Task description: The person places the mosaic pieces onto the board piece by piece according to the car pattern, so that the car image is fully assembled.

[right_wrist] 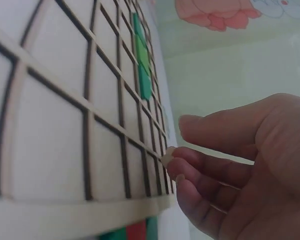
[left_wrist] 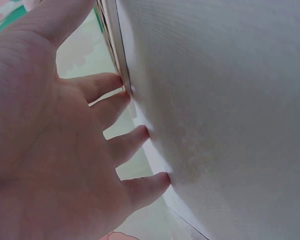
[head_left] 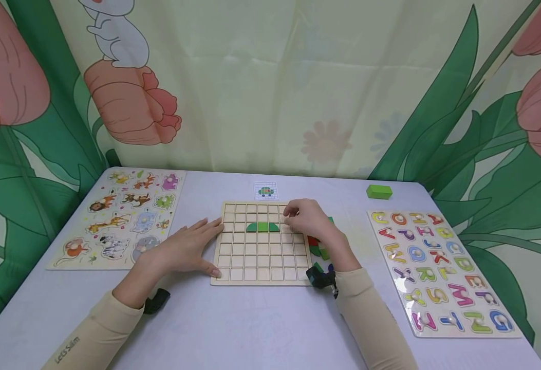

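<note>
A wooden grid board (head_left: 263, 257) lies at the middle of the table. In its upper cells sit a light green square (head_left: 263, 226) and two dark green rounded pieces, one on each side of it. My left hand (head_left: 189, 249) touches the board's left edge with fingers spread and thumb near the lower corner. My right hand (head_left: 308, 218) hovers by the board's upper right part, fingers loosely bent. In the right wrist view the thumb stands apart from the fingers (right_wrist: 210, 175), and no piece shows between them. Red and green pieces (head_left: 314, 240) lie right of the board, partly hidden by the right arm.
A small picture card (head_left: 266, 190) with a turtle-like pattern lies behind the board. A green block (head_left: 378, 191) is at the back right. An animal puzzle board (head_left: 122, 218) occupies the left side, a letter puzzle board (head_left: 441, 272) the right. A printed curtain (head_left: 261, 103) hangs behind.
</note>
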`<state>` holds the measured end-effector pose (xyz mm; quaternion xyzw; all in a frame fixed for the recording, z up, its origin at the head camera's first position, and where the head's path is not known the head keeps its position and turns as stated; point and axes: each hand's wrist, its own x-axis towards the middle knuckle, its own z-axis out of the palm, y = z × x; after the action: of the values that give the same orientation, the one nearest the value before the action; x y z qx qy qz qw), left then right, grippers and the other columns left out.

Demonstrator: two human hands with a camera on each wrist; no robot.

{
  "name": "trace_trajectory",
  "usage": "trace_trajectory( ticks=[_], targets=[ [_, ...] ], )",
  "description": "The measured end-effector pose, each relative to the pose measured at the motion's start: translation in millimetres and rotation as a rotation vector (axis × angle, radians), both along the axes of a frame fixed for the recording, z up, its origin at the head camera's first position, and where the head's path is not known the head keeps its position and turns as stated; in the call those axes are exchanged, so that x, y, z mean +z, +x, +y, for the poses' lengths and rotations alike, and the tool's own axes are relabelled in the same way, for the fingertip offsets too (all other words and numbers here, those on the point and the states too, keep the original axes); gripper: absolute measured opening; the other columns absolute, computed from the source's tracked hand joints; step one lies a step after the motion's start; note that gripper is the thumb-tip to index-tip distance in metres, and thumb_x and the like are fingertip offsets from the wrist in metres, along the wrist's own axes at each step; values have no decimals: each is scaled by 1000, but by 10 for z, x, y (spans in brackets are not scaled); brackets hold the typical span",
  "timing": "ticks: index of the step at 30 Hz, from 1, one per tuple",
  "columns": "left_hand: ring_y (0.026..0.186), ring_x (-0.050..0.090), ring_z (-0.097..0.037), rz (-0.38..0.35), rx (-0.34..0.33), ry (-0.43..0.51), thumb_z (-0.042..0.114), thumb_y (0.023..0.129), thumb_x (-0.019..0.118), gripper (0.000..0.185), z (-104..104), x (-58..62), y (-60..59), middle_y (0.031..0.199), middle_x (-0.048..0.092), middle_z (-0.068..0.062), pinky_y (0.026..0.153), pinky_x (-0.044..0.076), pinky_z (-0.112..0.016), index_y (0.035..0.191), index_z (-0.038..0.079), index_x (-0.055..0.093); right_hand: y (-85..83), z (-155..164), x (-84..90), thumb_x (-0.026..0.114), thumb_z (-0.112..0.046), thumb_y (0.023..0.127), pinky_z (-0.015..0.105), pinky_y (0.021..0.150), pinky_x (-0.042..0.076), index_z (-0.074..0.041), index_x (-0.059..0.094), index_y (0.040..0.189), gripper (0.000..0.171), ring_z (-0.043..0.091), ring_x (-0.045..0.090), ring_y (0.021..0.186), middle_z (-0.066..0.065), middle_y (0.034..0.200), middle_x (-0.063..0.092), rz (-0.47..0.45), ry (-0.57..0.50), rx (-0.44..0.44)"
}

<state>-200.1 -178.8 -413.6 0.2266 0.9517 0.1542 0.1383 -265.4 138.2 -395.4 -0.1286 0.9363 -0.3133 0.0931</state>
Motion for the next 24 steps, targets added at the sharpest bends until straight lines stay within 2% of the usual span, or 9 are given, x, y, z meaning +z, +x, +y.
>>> trace_trajectory(
  ticks=[8,14,20,24],
  targets=[
    [153,19,-40,-1,-3,0,68,65,79,117,2,-8,-6,167,22,-5,116,22,-70,156,13,32,-52,273,70,65,-16,92,32,73,51,-7,72,108,20,26,57,92,10,100,66,-4,-10,-91],
    [153,20,-41,3,-6,-4,69,64,79,118,-1,-8,-6,167,23,-6,115,23,-71,156,13,31,-66,471,43,63,-14,93,34,78,53,-6,71,111,22,27,58,95,12,104,67,-10,-30,-117],
    [153,19,-41,-7,3,-9,69,65,79,118,1,-5,-1,167,22,-6,115,22,-71,157,13,31,-84,650,25,62,-14,95,39,88,54,-5,70,115,24,28,57,98,14,110,68,-14,-40,-147],
    [152,20,-41,-5,4,-9,68,65,79,117,2,-1,2,167,22,-6,115,22,-71,157,13,31,-110,762,-16,61,-12,95,37,87,52,-5,70,115,23,27,56,98,14,109,67,-4,-26,-162]
  ],
)
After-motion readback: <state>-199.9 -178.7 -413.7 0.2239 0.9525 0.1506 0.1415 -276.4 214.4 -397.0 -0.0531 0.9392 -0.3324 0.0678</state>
